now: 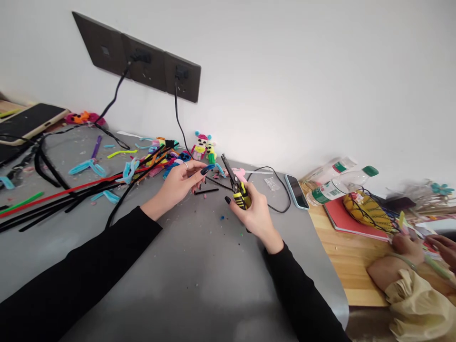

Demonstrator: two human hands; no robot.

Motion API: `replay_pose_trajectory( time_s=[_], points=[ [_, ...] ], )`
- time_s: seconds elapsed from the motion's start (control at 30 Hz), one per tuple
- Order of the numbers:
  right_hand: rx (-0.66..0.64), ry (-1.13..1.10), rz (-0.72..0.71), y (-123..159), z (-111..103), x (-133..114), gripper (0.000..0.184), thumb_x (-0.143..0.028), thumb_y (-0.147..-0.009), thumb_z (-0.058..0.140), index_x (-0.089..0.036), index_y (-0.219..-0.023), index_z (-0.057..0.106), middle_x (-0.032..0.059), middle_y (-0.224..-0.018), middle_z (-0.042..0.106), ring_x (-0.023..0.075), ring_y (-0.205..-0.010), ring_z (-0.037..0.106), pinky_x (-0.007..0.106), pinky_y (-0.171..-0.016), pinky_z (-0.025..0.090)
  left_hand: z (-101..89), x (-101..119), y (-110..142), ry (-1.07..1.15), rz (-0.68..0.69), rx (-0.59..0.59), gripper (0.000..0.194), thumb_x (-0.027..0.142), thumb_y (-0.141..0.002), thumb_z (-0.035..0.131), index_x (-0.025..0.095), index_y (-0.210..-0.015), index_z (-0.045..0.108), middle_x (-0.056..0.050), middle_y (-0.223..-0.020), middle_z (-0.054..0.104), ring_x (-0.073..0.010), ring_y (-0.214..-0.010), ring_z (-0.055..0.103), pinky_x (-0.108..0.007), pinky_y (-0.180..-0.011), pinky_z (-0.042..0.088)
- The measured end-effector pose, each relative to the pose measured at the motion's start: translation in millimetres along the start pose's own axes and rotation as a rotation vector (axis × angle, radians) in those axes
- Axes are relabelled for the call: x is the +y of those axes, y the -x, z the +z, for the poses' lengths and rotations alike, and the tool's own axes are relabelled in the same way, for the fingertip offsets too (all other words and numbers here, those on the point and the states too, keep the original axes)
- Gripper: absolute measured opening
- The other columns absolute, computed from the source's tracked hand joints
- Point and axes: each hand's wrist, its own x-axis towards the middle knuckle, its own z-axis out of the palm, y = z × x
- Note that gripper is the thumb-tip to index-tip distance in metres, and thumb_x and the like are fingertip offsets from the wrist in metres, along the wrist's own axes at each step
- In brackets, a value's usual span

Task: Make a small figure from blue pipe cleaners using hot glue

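Note:
My left hand (182,186) is closed in a pinch on a short blue pipe cleaner piece (207,168). My right hand (255,213) is wrapped round the yellow-and-black handles of a pair of pliers (235,183), whose dark jaws point up and away to the left. The jaws are apart from the blue piece. Below my left fingertips, a short black pipe cleaner piece (206,191) lies on the grey mat (199,266). Behind both hands, two small pipe cleaner dolls (201,145) stand by the wall. A pink tool (239,174), perhaps a glue gun, is partly hidden behind the pliers.
Long black and red pipe cleaners (89,187) and light blue loops (87,167) cover the left side. Cables hang from the wall sockets (142,61). A phone (296,191) lies at the mat's right edge, near plastic bottles (342,185). Another person's hands (408,247) work at far right.

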Motion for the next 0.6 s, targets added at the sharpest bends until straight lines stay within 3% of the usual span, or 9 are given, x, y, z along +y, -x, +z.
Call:
replay_pose_trajectory(
  time_s=[0.27,0.6],
  points=[
    [-0.024,-0.027,-0.005,11,8,4,0.028,-0.037,-0.077,0.069,-0.021,-0.098,0.06,-0.0001,-0.079,0.066,0.0131,-0.061,0.055,0.024,-0.056,0.045,5.3,7,5,0.031,-0.01,0.013,0.041,0.05,-0.075,0.084,0.02,-0.1,0.073,-0.002,-0.077,0.071,-0.0116,-0.049,0.051,-0.027,-0.048,0.046],
    [-0.051,-0.078,0.007,12,8,3,0.026,-0.035,-0.077,0.069,-0.021,-0.097,0.06,-0.0006,-0.079,0.065,0.013,-0.063,0.056,0.024,-0.058,0.047,5.4,5,6,0.013,0.011,0.004,0.043,0.055,-0.075,0.085,0.02,-0.097,0.074,-0.004,-0.077,0.074,-0.0123,-0.049,0.054,-0.027,-0.048,0.047]
  ],
)
